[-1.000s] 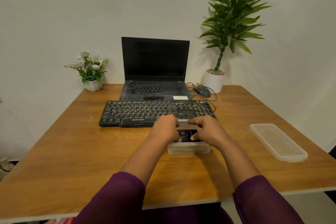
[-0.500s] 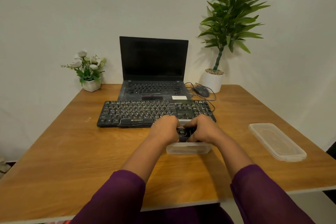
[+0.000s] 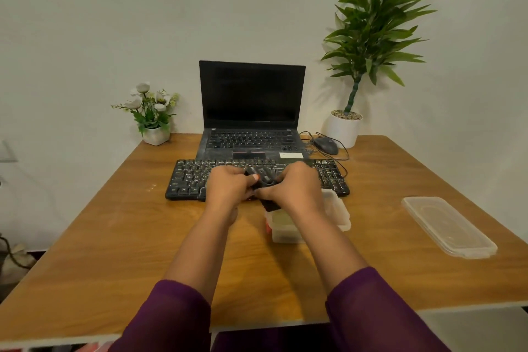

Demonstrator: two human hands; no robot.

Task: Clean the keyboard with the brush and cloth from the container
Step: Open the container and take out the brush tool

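- A plain pale wall [image 3: 85, 37] fills the back of the room, with a wooden table [image 3: 114, 251] pushed against it; the tabletop is warm brown with a light front edge.
- Beyond the table's left edge, some cloth and a cord lie low and blurred on the floor.
- At the table's far left corner stands a small white pot of white flowers [image 3: 150, 114].
- In the middle, against the wall, an open laptop [image 3: 251, 106] shows a dark screen.
- Just in front of the laptop lies a black keyboard [image 3: 188, 180], running left to right, partly hidden by the hands.
- The left hand [image 3: 228, 188] is raised over the keyboard, fingers curled and pinching a small black item [image 3: 261, 176]; whether it is the brush or the cloth, I cannot tell.
- The right hand [image 3: 294, 188] meets it from the other side, fingers closed on the same black item, part of which hangs down below the hands.
- Both arms wear purple sleeves [image 3: 171, 317] pushed up toward the elbows.
- Beneath the right wrist, a clear plastic container [image 3: 337, 214] sits open on the table, just in front of the keyboard's right end.
- A dark mouse [image 3: 325, 145] with its cable rests right of the laptop.
- A tall leafy plant [image 3: 377, 23] in a white pot stands at the far right corner.
- The container's clear lid [image 3: 448, 226] lies flat near the right edge, well apart from the container.
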